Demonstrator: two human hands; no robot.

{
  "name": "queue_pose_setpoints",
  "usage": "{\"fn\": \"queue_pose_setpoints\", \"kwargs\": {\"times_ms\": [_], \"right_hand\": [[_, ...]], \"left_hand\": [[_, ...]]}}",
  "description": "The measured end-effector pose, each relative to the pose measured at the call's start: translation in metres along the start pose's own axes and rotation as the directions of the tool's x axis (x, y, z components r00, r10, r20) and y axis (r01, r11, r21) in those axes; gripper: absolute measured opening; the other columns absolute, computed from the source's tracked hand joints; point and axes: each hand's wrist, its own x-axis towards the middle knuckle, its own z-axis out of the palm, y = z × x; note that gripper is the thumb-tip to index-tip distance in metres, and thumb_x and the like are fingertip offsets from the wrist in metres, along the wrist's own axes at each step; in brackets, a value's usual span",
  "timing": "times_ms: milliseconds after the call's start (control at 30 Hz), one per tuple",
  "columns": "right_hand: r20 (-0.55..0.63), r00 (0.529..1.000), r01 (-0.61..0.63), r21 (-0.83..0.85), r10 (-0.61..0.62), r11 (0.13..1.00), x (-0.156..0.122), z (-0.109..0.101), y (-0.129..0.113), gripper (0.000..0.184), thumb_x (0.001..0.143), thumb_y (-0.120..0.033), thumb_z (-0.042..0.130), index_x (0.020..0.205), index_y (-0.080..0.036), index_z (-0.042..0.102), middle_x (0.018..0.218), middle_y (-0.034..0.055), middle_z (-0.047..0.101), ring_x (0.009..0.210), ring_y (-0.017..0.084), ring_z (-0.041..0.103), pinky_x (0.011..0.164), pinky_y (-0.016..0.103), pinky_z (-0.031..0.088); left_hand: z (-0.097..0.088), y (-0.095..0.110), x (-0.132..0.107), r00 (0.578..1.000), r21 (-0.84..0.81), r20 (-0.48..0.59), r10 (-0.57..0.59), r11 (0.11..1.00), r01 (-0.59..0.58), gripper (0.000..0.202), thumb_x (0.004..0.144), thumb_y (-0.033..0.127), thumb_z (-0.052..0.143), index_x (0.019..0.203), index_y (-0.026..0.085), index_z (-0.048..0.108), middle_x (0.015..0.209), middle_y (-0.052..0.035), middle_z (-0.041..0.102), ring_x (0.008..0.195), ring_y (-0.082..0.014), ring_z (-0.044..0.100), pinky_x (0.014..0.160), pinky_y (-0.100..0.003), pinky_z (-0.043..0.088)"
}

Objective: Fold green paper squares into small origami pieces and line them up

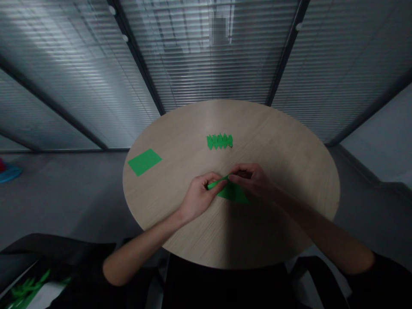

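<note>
Both of my hands meet over the middle of a round wooden table point(257, 231). My left hand point(198, 196) pinches the left end of a partly folded green paper point(232, 193). My right hand point(250, 179) presses its closed fingers on the same paper's upper edge. Most of the sheet lies flat under and just below my fingers. Beyond my hands a row of several folded green paper pieces point(219, 141) lies side by side on the table.
A flat green paper sheet point(144, 162) lies near the table's left edge. Closed blinds with dark window frames point(206, 56) stand behind the table. More green paper scraps point(27, 292) show at the bottom left, off the table.
</note>
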Motion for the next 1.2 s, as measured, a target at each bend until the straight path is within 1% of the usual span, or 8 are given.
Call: {"fn": "queue_pose_setpoints", "kwargs": {"times_ms": [200,400,500,600,667,767,967,1200], "right_hand": [[-0.055,0.997,0.04,-0.179,-0.051,0.983,0.002,-0.001,0.006,0.025,0.084,-0.043,0.072,0.079,-0.019,0.069,0.064,-0.0013,0.058,0.057,0.011,0.048,0.051,0.025,0.036],[-0.031,0.992,0.102,-0.354,-0.121,0.93,0.005,-0.001,0.016,0.018,0.087,-0.033,0.066,0.08,-0.018,0.071,0.07,0.001,0.064,0.063,0.013,0.052,0.059,0.027,0.04],[-0.059,0.992,0.069,-0.483,-0.111,0.873,0.008,0.001,0.022,0.014,0.088,-0.028,0.065,0.081,-0.017,0.071,0.074,0.0033,0.068,0.067,0.015,0.057,0.063,0.028,0.042],[-0.076,0.991,0.05,-0.561,-0.112,0.826,0.012,0.002,0.025,0.014,0.088,-0.027,0.066,0.08,-0.016,0.071,0.077,0.005,0.07,0.069,0.016,0.058,0.065,0.029,0.042],[-0.056,0.992,0.058,-0.591,-0.112,0.805,0.013,0.002,0.025,0.016,0.089,-0.028,0.067,0.079,-0.016,0.07,0.076,0.0047,0.069,0.068,0.016,0.057,0.064,0.028,0.041],[-0.024,0.992,0.082,-0.616,-0.124,0.783,0.013,0.002,0.025,0.015,0.09,-0.027,0.065,0.08,-0.016,0.069,0.077,0.0042,0.068,0.068,0.015,0.057,0.064,0.028,0.041],[-0.052,0.987,0.087,-0.612,-0.15,0.786,0.012,0.004,0.028,0.015,0.09,-0.025,0.064,0.08,-0.016,0.069,0.078,0.0059,0.069,0.067,0.016,0.058,0.063,0.028,0.042],[-0.062,0.988,0.073,-0.617,-0.141,0.784,0.012,0.004,0.026,0.014,0.089,-0.024,0.064,0.079,-0.017,0.07,0.077,0.0053,0.071,0.067,0.016,0.058,0.062,0.028,0.042]], "left_hand": [[0.001,0.001,0.0,1.0,0.089,0.008,0.013,0.996,-0.013,0.023,0.095,0.033,0.066,0.081,0.015,0.071,0.071,0.0001,0.066,0.067,-0.0137,0.057,0.063,-0.025,0.044],[-0.002,-0.007,0.003,0.999,0.291,0.047,-0.018,0.957,0.004,0.025,0.098,0.033,0.063,0.082,0.016,0.072,0.066,0.0012,0.064,0.06,-0.0137,0.055,0.058,-0.025,0.04],[-0.005,-0.007,0.001,0.998,0.536,0.044,0.04,0.842,-0.058,0.024,0.101,0.033,0.061,0.09,0.016,0.073,0.076,-0.0028,0.069,0.067,-0.0175,0.06,0.064,-0.029,0.045],[-0.003,-0.002,-0.008,0.97,0.768,0.057,0.238,0.61,-0.195,0.023,0.103,0.03,0.058,0.107,0.012,0.072,0.105,-0.0141,0.07,0.098,-0.0292,0.063,0.085,-0.042,0.052],[0.004,0.002,-0.019,0.939,0.82,0.148,0.311,0.493,-0.292,0.025,0.106,0.027,0.052,0.113,0.012,0.071,0.112,-0.0159,0.069,0.101,-0.031,0.061,0.088,-0.047,0.053],[0.017,0.004,-0.04,0.907,0.811,0.279,0.316,0.428,-0.399,0.028,0.108,0.024,0.045,0.114,0.011,0.069,0.11,-0.0158,0.07,0.099,-0.0312,0.062,0.086,-0.047,0.056],[0.032,-0.003,-0.061,0.934,0.862,0.253,0.252,0.381,-0.336,0.036,0.106,0.031,0.054,0.13,0.005,0.063,0.125,-0.0197,0.069,0.119,-0.0366,0.062,0.102,-0.053,0.055],[0.036,-0.003,-0.063,0.971,0.902,0.178,0.159,0.368,-0.225,0.035,0.105,0.03,0.055,0.134,0.013,0.062,0.135,-0.0182,0.065,0.129,-0.0412,0.057,0.108,-0.065,0.049]]}}
